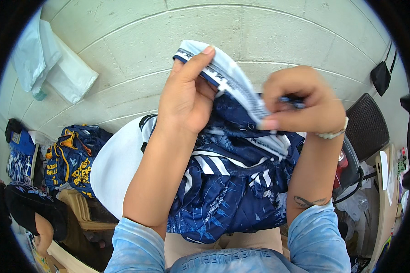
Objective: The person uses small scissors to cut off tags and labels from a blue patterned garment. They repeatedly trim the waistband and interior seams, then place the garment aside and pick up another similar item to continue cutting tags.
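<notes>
A navy garment (214, 200) with white stripes and a pale printed pattern lies bunched over my lap and the white table's edge. My left hand (189, 91) holds up its white elastic band (232, 75), thumb on top and fingers beneath. At the band's lower right, my right hand (300, 100) is closed and blurred by motion, its thumb tip against or very near the band. A small dark blue thing (292, 102) shows inside its curled fingers, too blurred to name. A pale bracelet (335, 134) circles the right wrist.
A white rounded tabletop (116, 164) is at left, beside piled navy-and-yellow garments (77, 159). Another person (29, 209) in black is at lower left. White plastic bags (54, 59) hang on the block wall (205, 22). A dark woven chair (368, 125) stands at right.
</notes>
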### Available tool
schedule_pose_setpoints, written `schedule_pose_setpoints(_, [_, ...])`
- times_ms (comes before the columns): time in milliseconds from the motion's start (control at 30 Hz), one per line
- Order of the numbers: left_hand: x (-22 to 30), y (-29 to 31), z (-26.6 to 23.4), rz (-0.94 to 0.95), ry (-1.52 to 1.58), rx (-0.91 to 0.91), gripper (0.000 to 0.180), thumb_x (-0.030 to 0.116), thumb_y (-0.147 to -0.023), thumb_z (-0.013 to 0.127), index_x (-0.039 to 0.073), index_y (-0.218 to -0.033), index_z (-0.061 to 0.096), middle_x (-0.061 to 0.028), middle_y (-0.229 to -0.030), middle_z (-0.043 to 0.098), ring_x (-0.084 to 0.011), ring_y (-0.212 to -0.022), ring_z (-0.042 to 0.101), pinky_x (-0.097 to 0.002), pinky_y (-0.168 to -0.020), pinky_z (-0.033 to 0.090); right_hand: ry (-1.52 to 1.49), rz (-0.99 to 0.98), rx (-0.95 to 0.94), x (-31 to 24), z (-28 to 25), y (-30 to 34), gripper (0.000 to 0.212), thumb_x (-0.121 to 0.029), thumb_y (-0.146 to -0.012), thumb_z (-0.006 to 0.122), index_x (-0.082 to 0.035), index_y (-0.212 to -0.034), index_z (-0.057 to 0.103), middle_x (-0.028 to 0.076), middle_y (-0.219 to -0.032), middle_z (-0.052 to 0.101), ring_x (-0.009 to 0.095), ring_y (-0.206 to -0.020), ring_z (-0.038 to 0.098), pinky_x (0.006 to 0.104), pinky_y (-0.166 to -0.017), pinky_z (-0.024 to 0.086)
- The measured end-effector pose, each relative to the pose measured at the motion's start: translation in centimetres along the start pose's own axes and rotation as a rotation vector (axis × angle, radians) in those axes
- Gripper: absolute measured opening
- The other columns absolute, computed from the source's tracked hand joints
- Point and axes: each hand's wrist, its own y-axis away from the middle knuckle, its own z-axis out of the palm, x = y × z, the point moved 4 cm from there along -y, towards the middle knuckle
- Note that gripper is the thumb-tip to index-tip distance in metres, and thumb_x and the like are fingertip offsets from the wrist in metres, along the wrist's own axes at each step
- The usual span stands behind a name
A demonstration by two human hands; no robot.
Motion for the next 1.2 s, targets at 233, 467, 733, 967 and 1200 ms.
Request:
schedule_pose_setpoints(233, [1.5, 0.0, -0.1, 0.221, -0.020, 0.031, 0.023, 0.005, -0.089, 0.067, 0.006, -0.108, 0.054, -0.0050, -0.100, 0.064, -0.0147, -0.089, 0.064, -0.0281, -0.082, 0.053, 0.072, 0.051, 0.350, 0.4, -5.0, 2.6, 0.020, -0.021, -0.082, 0.073, -0.004, -0.082, 0.061, -0.005, -0.066, 0.047, 0.005, -0.059, 0.040, 0.0217, -0.053, 0.030])
schedule_pose_setpoints(467, [1.6, 1.3, 1.8, 0.203, -0.129, -0.142, 0.019, 0.005, -0.091, 0.065, 0.007, -0.107, 0.055, -0.0033, -0.097, 0.065, -0.0135, -0.089, 0.065, -0.0283, -0.080, 0.054, 0.034, 0.094, 0.698, 1.3, -3.8, 0.8, 0.023, -0.025, -0.098, 0.057, -0.003, -0.101, 0.064, -0.007, -0.069, 0.048, 0.001, -0.058, 0.041, 0.0169, -0.051, 0.032])
schedule_pose_setpoints(733, [1.6, 1.4, 2.2, 0.202, -0.139, -0.171, 0.019, 0.006, -0.092, 0.063, 0.006, -0.110, 0.056, -0.0033, -0.098, 0.065, -0.0130, -0.089, 0.065, -0.0274, -0.079, 0.054, 0.074, 0.110, 0.568, 0.9, 0.3, -2.4, 0.020, -0.021, -0.086, 0.072, -0.002, -0.088, 0.066, -0.002, -0.074, 0.058, 0.005, -0.069, 0.049, 0.0208, -0.061, 0.041])
schedule_pose_setpoints(967, [1.8, 1.4, 2.1, 0.188, -0.135, -0.178, 0.018, 0.006, -0.093, 0.062, 0.006, -0.109, 0.056, -0.0039, -0.097, 0.065, -0.0134, -0.088, 0.065, -0.0283, -0.079, 0.054, 0.096, 0.195, 0.556, 1.2, 0.0, -2.1, 0.026, -0.026, -0.087, 0.071, -0.001, -0.092, 0.068, -0.001, -0.071, 0.058, 0.006, -0.067, 0.049, 0.0226, -0.059, 0.040])
schedule_pose_setpoints(1200, [1.4, 1.0, 1.5, 0.171, -0.103, -0.146, 0.015, 0.011, -0.094, 0.062, 0.006, -0.107, 0.058, -0.0041, -0.096, 0.065, -0.0136, -0.087, 0.064, -0.0283, -0.078, 0.054, 0.144, 0.260, 0.481, 1.9, 0.2, -2.2, 0.025, -0.027, -0.085, 0.073, -0.002, -0.085, 0.068, -0.002, -0.066, 0.055, 0.006, -0.063, 0.047, 0.0234, -0.056, 0.039])
